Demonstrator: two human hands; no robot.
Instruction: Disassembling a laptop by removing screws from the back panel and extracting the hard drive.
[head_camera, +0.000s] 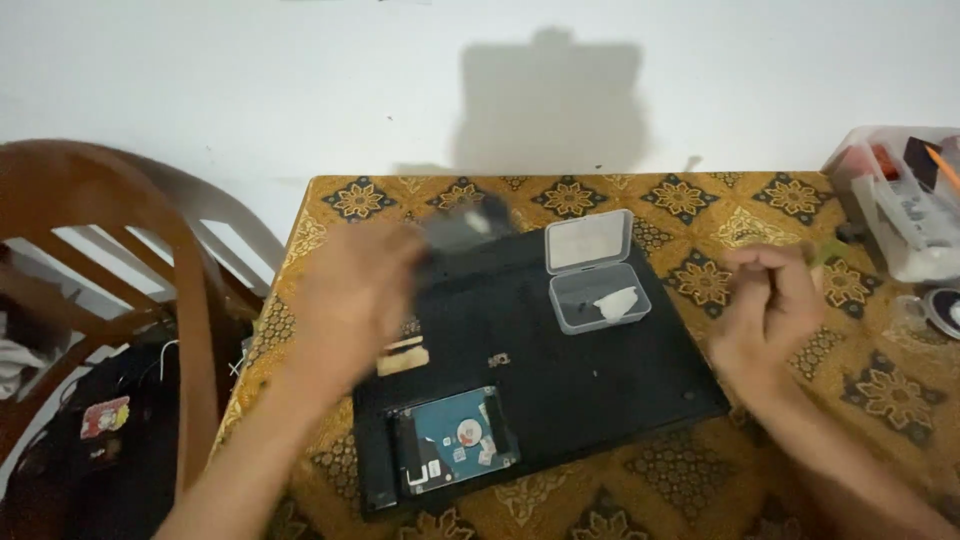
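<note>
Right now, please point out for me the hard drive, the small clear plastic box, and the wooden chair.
hard drive (458, 448), head view, on its blue label.
small clear plastic box (598, 297), head view, on its lower tray.
wooden chair (190, 310), head view, on the curved back rail.

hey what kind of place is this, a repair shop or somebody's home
Most likely a home, with a dining-type table used as a repair bench: a patterned tablecloth, a wooden chair beside a plain white wall, and an opened laptop with its hard drive exposed.
</note>
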